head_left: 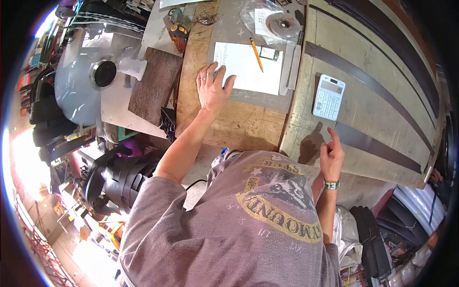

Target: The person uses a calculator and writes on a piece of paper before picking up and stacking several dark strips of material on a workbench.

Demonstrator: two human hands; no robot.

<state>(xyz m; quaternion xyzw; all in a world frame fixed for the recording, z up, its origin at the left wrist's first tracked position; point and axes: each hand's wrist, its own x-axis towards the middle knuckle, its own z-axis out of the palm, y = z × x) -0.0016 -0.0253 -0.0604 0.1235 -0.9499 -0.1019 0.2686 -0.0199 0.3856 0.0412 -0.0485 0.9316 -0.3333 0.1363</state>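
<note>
My left hand [213, 90] lies with its fingers spread on the left edge of a white sheet of paper [244, 71]. Handwriting runs along that edge of the sheet. An orange pencil [256, 55] rests on the paper, beside a small rectangular item with a dark end [269, 53] that I cannot identify. My right hand [332, 155] hovers just below a white calculator [328, 97], apart from it. Its index finger points out while the other fingers curl in; I see nothing in it. The calculator lies on the right-hand board [306, 138].
Dark curved strips [373, 71] lie across the right-hand board. Behind the paper sits a round disc [283, 25] with plastic wrap. A brown rough plate [155, 86] and a yellow-and-black tool [179, 31] are at left, near a large translucent container [76, 93].
</note>
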